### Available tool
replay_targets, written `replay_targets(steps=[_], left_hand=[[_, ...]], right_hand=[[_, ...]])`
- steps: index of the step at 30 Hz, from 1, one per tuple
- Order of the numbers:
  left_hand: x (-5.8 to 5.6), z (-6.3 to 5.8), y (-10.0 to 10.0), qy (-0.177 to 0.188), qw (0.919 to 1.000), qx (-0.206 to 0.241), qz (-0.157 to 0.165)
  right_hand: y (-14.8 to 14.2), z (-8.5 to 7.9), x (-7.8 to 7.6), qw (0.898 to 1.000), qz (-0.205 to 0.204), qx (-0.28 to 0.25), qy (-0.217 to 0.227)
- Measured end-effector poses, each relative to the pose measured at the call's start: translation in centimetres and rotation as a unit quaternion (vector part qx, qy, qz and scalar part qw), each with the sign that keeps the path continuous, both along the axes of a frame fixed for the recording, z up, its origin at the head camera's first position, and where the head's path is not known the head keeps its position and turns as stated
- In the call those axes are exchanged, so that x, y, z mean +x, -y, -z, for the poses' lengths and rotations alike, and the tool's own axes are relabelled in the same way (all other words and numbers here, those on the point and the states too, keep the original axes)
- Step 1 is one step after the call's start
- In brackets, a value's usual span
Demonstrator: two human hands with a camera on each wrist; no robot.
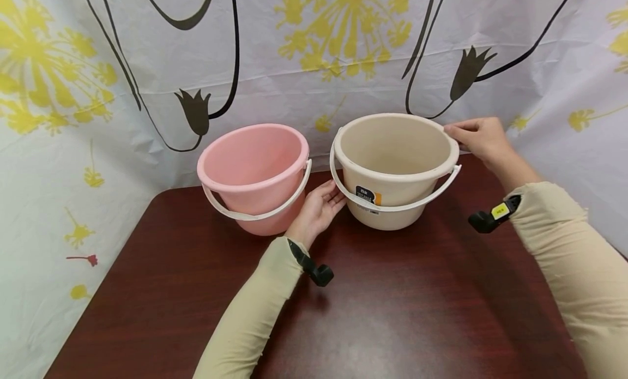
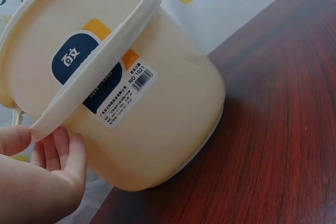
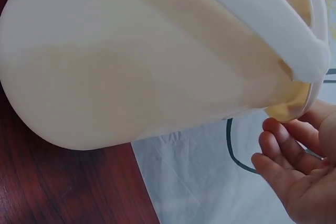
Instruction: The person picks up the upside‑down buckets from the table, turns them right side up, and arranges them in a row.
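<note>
A beige bucket [image 1: 382, 204] with a white handle [image 1: 392, 207] and a dark label [image 2: 79, 61] stands at the back right of the dark red table. At its left side is my left hand [image 1: 318, 207], palm turned up; the thumb meets the handle, and the fingers [image 2: 55, 153] reach under it against the bucket's side. My right hand [image 1: 483, 139] pinches the bucket's rim at the back right, thumb on the outer edge and fingers below the rim [image 3: 310, 90]. A pink bucket [image 1: 255, 191] sits just left of my left hand, its handle hanging down in front.
The dark red wooden table [image 1: 373, 302] runs toward the front. A white cloth [image 1: 275, 90] with yellow and dark flower prints hangs behind and at both sides, close to the buckets. Black camera mounts [image 1: 319, 272] stick out from both wrists.
</note>
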State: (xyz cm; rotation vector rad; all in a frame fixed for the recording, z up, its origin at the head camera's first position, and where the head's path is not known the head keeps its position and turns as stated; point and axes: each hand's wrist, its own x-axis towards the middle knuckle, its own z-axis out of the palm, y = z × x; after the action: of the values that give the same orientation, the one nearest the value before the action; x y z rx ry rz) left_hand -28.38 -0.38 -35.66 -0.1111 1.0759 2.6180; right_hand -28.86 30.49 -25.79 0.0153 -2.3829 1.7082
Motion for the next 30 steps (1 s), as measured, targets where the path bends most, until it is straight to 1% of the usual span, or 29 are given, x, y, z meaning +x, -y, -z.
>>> replay_targets(steps=[3,7,9,12,15,20,24,27,30], left_hand=[[0.0,0.1,0.2,-0.002,0.9998,-0.021,0.001],[0.1,0.2,0.6,0.000,0.9991,-0.041,-0.003],[0.2,0.2,0.8,0.006,0.9988,-0.049,-0.004],[0.6,0.1,1.1,0.013,0.9981,-0.060,0.001],[1.2,-0.1,1.6,0.016,0.9972,-0.073,0.007],[2.7,-0.5,2.3,0.008,0.9953,-0.095,0.018],[4.0,-1.0,2.9,-0.005,0.9936,-0.107,0.036],[4.9,-1.4,3.3,-0.014,0.9930,-0.106,0.050],[6.0,-1.9,3.6,-0.023,0.9922,-0.104,0.065]], right_hand=[[-0.2,0.1,-0.3,1.000,-0.011,-0.008,0.006],[-0.7,-0.1,-0.5,1.000,-0.026,-0.005,0.013],[-0.9,-0.2,-0.4,0.999,-0.029,-0.013,0.019],[-1.2,-0.6,0.1,0.999,-0.028,-0.005,0.022],[-1.3,-0.8,0.9,0.999,-0.035,0.018,0.016],[-1.2,-1.1,2.9,0.995,-0.049,0.082,-0.010],[-0.9,-1.3,4.5,0.990,-0.053,0.126,-0.045],[-0.3,-1.7,5.6,0.985,-0.054,0.152,-0.069],[0.5,-2.1,6.7,0.977,-0.059,0.184,-0.087]])
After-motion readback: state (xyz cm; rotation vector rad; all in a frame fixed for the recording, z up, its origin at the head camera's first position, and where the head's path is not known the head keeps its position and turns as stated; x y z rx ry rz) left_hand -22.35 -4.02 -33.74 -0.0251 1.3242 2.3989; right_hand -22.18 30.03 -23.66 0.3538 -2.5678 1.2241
